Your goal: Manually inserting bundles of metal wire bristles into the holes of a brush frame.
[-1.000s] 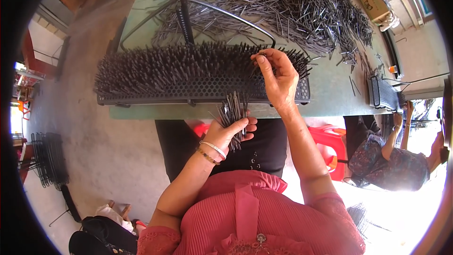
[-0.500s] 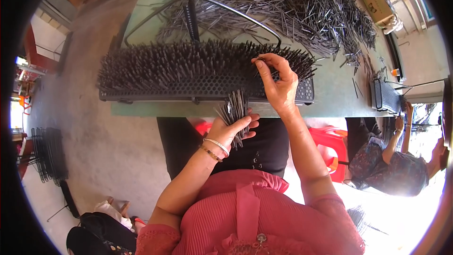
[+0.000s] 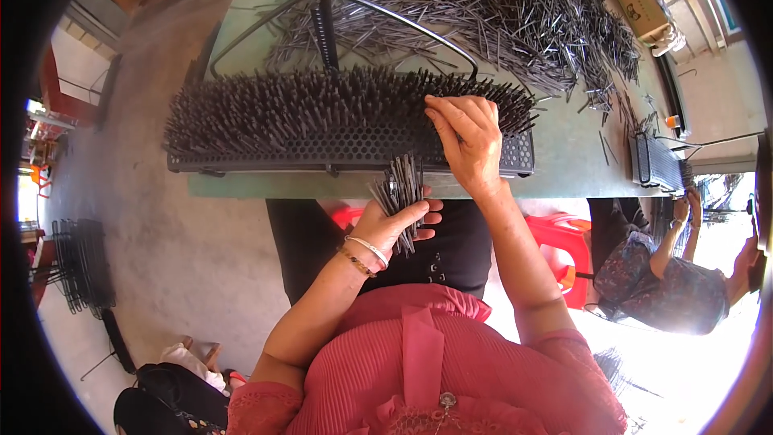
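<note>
My left hand (image 3: 400, 221) is closed round a bundle of thin black strips (image 3: 403, 185), which fan out above the thumb, just in front of the table edge. Over the right part of a long black perforated rack (image 3: 354, 145), my right hand (image 3: 471, 133) is pinched, its fingertips among the upright strips. What lies between those fingertips is too small and hidden to make out. Dense rows of black strips (image 3: 266, 113) stand up from the rack's holes like bristles. Along its front and right end, bare holes show.
A large heap of loose black strips (image 3: 515, 16) covers the back of the green table (image 3: 564, 137). A black metal frame (image 3: 324, 0) rises behind the rack. At right, another person (image 3: 664, 274) works at a second rack (image 3: 656, 163). Behind my right arm is a red stool (image 3: 564, 254).
My right hand has moved slightly left and down, and its fingers have folded closer over the strips. The left hand keeps its bundle nearly still.
</note>
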Available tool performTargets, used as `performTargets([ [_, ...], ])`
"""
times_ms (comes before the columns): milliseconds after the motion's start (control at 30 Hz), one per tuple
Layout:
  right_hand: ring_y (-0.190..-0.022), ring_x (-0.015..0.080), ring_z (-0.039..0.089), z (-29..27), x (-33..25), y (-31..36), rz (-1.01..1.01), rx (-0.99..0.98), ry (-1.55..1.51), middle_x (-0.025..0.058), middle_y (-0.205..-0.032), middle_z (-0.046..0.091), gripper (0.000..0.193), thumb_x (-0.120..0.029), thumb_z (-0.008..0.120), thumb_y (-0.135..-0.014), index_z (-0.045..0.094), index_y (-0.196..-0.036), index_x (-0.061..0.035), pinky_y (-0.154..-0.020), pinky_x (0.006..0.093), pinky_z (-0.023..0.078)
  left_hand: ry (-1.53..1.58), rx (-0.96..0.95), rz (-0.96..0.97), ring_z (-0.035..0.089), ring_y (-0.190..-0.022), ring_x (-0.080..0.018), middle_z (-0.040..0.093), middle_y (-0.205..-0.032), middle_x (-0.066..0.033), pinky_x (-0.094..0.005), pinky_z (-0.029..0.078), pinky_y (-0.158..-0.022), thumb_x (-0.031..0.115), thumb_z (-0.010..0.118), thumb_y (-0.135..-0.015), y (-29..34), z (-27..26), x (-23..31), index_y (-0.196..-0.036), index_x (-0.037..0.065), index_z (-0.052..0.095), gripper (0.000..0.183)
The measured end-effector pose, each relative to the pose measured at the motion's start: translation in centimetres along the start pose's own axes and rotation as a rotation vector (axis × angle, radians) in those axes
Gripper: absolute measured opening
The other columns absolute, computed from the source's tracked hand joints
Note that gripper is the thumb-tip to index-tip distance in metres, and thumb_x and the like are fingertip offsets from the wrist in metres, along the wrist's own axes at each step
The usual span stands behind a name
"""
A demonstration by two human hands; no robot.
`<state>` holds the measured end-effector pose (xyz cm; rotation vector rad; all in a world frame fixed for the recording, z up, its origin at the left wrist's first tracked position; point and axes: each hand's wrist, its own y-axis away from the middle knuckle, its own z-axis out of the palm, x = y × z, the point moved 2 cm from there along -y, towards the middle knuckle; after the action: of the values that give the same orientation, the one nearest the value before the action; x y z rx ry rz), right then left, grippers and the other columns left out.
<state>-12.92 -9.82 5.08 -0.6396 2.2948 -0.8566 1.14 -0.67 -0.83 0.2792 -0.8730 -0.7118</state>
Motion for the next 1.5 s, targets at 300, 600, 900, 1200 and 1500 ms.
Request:
performTargets([
  [300,-0.080,0.0210,0.054,0.3,0.3,-0.1,0.037,0.013,0.055,0.0035,-0.086,0.061,0.018,-0.008,0.069,-0.075,0.068,-0.093,-0.0062,-0.075,0.0328,0.039,0.008,0.005,0.036,0.063,-0.090,-0.0200,0.064,-0.103,-0.0142,-0.0324,0.054,-0.070,0.013,0.058,-0.089,-0.2,0.3,-0.2,-0.115,0.001,0.053,0.029],
  [600,-0.076,0.0188,0.057,-1.8,-1.3,0.2,0.237,-0.019,-0.167,0.0083,-0.085,0.062,0.019,-0.007,0.068,-0.078,0.067,-0.096,-0.0029,-0.068,0.0302,0.045,0.006,0.015,0.044,0.064,-0.090,-0.0203,0.064,-0.103,-0.0139,-0.0318,0.054,-0.068,0.014,0.058,-0.089,-0.1,0.6,0.4,-0.114,0.000,0.054,0.028],
  [900,-0.067,0.0070,0.056,-3.2,-1.4,3.3,0.840,-0.453,-0.684,0.0042,-0.073,0.064,0.025,-0.017,0.069,-0.082,0.066,-0.093,0.0048,-0.060,0.0222,0.044,-0.056,-0.055,0.082,0.065,-0.085,-0.0217,0.065,-0.099,-0.0157,-0.0313,0.055,-0.064,0.012,0.054,-0.090,0.5,2.4,1.0,-0.113,-0.001,0.054,0.026],
  [1200,-0.073,0.0074,0.060,-5.1,0.3,1.9,0.861,-0.155,-0.755,0.0049,-0.081,0.067,0.015,-0.008,0.065,-0.084,0.065,-0.094,0.0035,-0.064,0.0205,0.047,0.020,-0.024,0.005,0.062,-0.096,-0.0229,0.062,-0.109,-0.0161,-0.0347,0.055,-0.072,0.015,0.055,-0.091,0.1,3.2,1.2,-0.118,0.000,0.051,0.031],
  [1500,-0.065,0.0078,0.056,-2.8,1.9,-0.5,0.528,0.072,-0.463,0.0061,-0.078,0.066,0.019,-0.010,0.072,-0.077,0.067,-0.092,0.0005,-0.062,0.0228,0.047,0.086,-0.005,-0.063,0.063,-0.095,-0.0241,0.062,-0.107,-0.0179,-0.0348,0.055,-0.073,0.014,0.055,-0.090,-1.0,2.5,0.2,-0.114,0.000,0.052,0.028],
])
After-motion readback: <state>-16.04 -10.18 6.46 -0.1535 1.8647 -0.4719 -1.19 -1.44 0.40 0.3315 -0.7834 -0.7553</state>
